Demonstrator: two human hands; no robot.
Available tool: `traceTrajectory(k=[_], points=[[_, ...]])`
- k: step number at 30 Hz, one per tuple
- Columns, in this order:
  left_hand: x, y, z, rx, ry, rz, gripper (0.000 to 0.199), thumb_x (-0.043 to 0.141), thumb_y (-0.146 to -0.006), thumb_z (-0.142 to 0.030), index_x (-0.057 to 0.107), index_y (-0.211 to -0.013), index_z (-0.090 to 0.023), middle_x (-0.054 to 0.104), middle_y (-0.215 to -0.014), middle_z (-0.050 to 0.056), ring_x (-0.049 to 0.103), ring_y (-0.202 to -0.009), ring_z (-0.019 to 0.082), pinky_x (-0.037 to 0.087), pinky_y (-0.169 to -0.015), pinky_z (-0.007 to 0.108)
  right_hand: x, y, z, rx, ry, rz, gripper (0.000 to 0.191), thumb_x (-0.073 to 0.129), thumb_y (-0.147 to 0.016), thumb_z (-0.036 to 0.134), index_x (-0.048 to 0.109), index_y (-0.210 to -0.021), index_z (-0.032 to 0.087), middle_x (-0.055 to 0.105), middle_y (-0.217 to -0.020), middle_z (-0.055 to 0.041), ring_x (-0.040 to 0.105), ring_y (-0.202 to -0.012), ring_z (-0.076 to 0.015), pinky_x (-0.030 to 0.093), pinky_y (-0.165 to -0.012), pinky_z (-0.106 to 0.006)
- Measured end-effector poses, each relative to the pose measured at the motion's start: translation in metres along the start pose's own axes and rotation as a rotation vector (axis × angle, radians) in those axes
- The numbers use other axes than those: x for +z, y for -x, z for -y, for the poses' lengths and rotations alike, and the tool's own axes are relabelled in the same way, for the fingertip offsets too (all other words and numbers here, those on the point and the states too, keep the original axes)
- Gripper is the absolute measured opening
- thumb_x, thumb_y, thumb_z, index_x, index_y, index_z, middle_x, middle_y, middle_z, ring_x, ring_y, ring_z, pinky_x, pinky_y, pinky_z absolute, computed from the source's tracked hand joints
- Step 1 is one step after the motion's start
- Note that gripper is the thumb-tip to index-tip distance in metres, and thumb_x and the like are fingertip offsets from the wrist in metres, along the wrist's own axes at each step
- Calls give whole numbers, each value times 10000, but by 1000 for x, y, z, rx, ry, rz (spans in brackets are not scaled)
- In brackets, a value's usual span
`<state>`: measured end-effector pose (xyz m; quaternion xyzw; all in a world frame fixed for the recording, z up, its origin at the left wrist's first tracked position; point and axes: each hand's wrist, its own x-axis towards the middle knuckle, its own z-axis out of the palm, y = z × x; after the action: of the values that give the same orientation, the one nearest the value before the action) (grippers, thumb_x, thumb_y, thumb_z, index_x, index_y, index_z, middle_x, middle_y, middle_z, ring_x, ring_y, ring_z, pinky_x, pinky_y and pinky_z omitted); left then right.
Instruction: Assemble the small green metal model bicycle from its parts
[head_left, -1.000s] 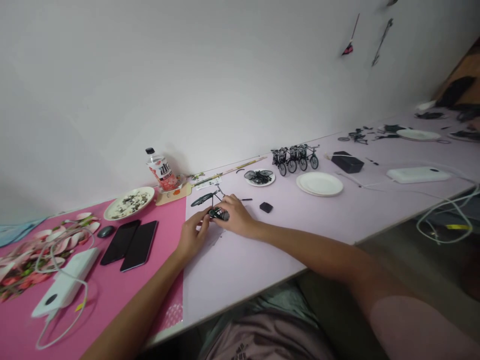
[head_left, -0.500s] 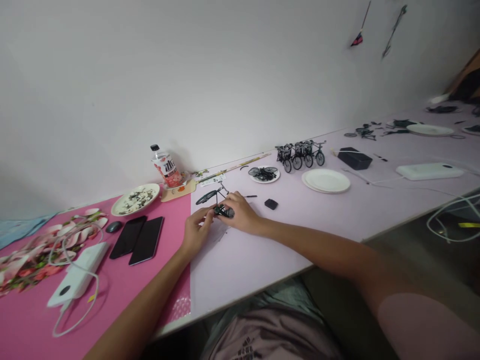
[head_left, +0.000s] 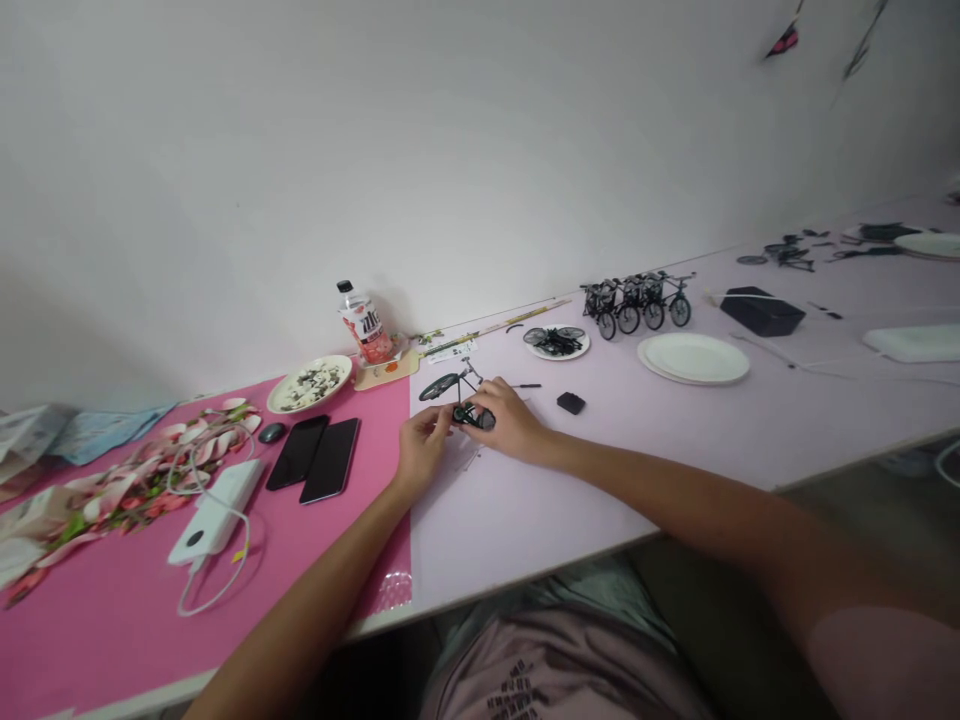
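A small black model bicycle [head_left: 441,386] is held between my two hands over the pale part of the table, one wheel and the handlebar sticking out beyond my fingers. My left hand [head_left: 421,446] pinches it from the left, fingertips near the pedal area. Around the other wheel and the rear of the frame, my right hand [head_left: 510,420] is closed. My fingers hide part of the frame. Just right of my right hand lie a thin black stick [head_left: 528,386] and a small black block [head_left: 571,403].
Behind stand several finished model bicycles [head_left: 637,303] and a plate of black parts [head_left: 556,353]. Stacked white plates [head_left: 694,358] and a black box [head_left: 761,311] are at right. Left on pink are phones [head_left: 330,462], a power strip [head_left: 217,512], a bowl [head_left: 281,398] and a bottle [head_left: 367,325].
The whole view has shifted, so the table things appear farther right. Both hands still hold the model bicycle, with the left fingers slightly changed in position at its middle.
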<state>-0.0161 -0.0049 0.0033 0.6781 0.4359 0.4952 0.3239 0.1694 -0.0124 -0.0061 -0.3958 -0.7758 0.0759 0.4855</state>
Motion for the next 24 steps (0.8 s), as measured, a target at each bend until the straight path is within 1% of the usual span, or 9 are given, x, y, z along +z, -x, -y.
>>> traceTrajectory(k=[3, 6, 9, 13, 17, 21, 24], points=[[1, 0, -4, -23, 28, -11, 441, 679, -885, -551, 833, -928, -141, 800, -825, 77, 686, -712, 185, 571, -665, 289, -2, 0, 1, 4, 15, 3, 146, 827, -848, 233, 684, -856, 207, 576, -866, -46, 507, -945, -251, 484, -821, -376], [2, 1, -6, -46, 57, -25, 448, 683, -880, -556, 833, -920, -136, 799, -822, 79, 682, -700, 180, 569, -654, 286, -3, 0, 2, -6, 26, 3, 136, 822, -856, 236, 690, -870, 207, 589, -881, -56, 498, -970, -261, 487, -842, -387], [2, 1, -6, -73, 87, -32, 469, 681, -876, -570, 828, -898, -126, 791, -787, 82, 682, -676, 180, 567, -635, 286, -4, 0, 2, -9, 29, 9, 141, 829, -845, 222, 697, -895, 214, 598, -889, -56, 501, -978, -266, 493, -858, -398], [4, 0, -5, -106, 109, -45, 486, 684, -877, -577, 821, -921, -113, 779, -747, 83, 695, -652, 187, 567, -617, 291, -2, 0, -1, -7, 29, 21, 155, 837, -828, 214, 694, -889, 217, 599, -895, -55, 507, -990, -269, 499, -869, -410], [4, 1, -4, -76, 96, -35, 489, 686, -880, -585, 820, -930, -118, 780, -748, 86, 715, -677, 202, 572, -618, 297, -1, 1, -2, -9, 29, 14, 159, 835, -822, 208, 687, -881, 218, 603, -886, -54, 509, -979, -270, 502, -862, -412], [3, 2, -3, -29, 72, -7, 471, 722, -861, -575, 823, -974, -129, 806, -842, 99, 733, -731, 214, 582, -644, 305, -1, 1, -4, -17, 40, -5, 146, 823, -832, 212, 679, -855, 221, 597, -863, -53, 509, -956, -269, 499, -838, -404], [2, 3, -2, -24, 63, -8, 466, 727, -861, -567, 820, -986, -127, 807, -849, 104, 736, -737, 214, 583, -648, 303, -2, 1, -3, -30, 61, 5, 142, 820, -833, 205, 679, -848, 214, 600, -867, -57, 505, -960, -269, 494, -843, -405]])
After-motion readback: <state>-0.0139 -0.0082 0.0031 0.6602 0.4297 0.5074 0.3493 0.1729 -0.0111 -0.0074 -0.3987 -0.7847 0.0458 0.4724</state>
